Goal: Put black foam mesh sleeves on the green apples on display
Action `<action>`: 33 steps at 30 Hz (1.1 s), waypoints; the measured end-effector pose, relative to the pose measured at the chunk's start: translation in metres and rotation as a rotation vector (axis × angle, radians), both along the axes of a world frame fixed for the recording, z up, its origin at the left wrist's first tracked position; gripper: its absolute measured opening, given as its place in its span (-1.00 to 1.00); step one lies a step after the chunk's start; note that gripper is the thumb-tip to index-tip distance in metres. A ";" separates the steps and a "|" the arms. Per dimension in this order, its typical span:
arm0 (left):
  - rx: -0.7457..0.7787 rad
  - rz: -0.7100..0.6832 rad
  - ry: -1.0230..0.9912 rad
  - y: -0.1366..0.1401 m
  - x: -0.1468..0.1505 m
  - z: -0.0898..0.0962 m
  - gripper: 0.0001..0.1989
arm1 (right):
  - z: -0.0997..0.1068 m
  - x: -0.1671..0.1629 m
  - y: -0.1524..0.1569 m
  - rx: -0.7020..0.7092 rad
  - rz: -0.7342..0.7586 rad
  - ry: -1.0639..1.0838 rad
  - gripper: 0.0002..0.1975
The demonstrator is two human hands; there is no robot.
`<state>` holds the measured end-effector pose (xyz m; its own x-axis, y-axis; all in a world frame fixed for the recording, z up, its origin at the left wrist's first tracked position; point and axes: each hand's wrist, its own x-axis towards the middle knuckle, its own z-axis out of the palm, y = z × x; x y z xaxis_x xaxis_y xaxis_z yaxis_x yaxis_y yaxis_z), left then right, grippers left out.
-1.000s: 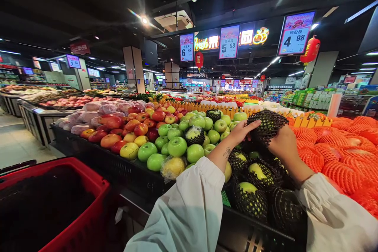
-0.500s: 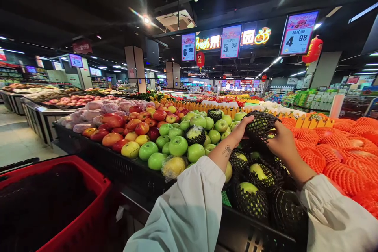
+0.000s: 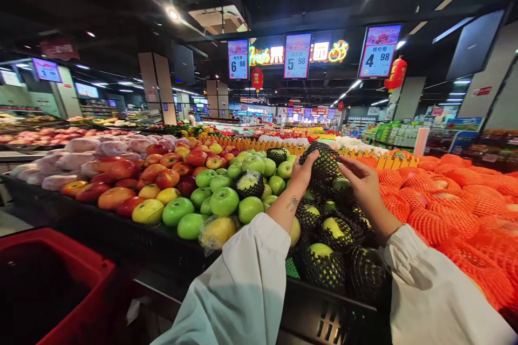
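- The left hand is curled around the left side of a fruit in a black foam net, its thumb pressed to the near face.
- The right hand is at that fruit's right side, fingers extended together and the thumb below them; whether the fingertips pinch the net or only touch it, I cannot tell.
- The netted fruit is raised between the two hands, above the black crate.
- Below both hands sit more green fruits in black foam nets, their skin showing through the openings.
- Left of the left hand are bare green apples, with one net-wrapped green apple among them.
- Farther left of that hand come red apples, then pale bagged fruit.
- Lower left of the left hand lies a yellow fruit in clear plastic; well beyond it, at the near side, is a red basket.
- Right of the right hand are fruits in orange foam nets; beyond that hand runs a low yellow picket fence.
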<state>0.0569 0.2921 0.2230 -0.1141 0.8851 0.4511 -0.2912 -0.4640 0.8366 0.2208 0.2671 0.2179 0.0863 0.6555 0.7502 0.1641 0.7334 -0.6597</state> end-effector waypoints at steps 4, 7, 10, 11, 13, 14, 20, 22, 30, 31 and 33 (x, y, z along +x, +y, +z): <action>0.325 0.428 0.293 -0.006 -0.006 0.000 -0.33 | 0.002 0.002 -0.003 0.046 -0.085 0.083 -0.63; 0.555 0.525 0.522 -0.011 -0.008 0.000 -0.28 | 0.000 0.002 0.000 0.033 -0.037 0.056 -0.59; 0.671 0.495 0.647 -0.012 -0.007 0.000 -0.24 | -0.002 0.000 0.002 -0.001 -0.022 0.064 -0.56; 0.698 0.481 0.673 -0.012 -0.007 0.000 -0.22 | -0.002 -0.001 0.002 -0.003 -0.032 0.069 -0.54; 0.737 0.455 0.711 -0.011 -0.007 -0.001 -0.18 | -0.002 -0.002 0.003 0.016 -0.063 0.062 -0.52; 0.748 0.446 0.723 -0.011 -0.007 -0.001 -0.17 | -0.002 -0.002 0.003 0.033 -0.084 0.051 -0.53; 0.727 0.396 0.781 -0.013 -0.008 0.000 -0.17 | -0.002 -0.002 0.003 0.147 -0.253 0.049 -0.64; 0.692 0.387 0.795 -0.013 -0.008 0.001 -0.17 | -0.001 -0.002 0.001 0.199 -0.263 0.053 -0.70; 0.575 0.393 0.856 -0.017 -0.008 0.002 -0.16 | 0.004 -0.001 -0.010 0.238 -0.173 -0.216 -0.77; 0.587 0.381 0.879 -0.018 -0.008 0.002 -0.17 | 0.003 -0.001 -0.009 0.208 -0.170 -0.219 -0.70; 0.651 0.332 0.932 -0.018 -0.008 0.002 -0.21 | -0.001 -0.001 -0.005 0.124 -0.151 -0.209 -0.39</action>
<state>0.0484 0.2741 0.2248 0.3164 0.4470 0.8367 0.5212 -0.8188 0.2404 0.2201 0.2622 0.2165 0.0112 0.5489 0.8358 0.4006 0.7634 -0.5067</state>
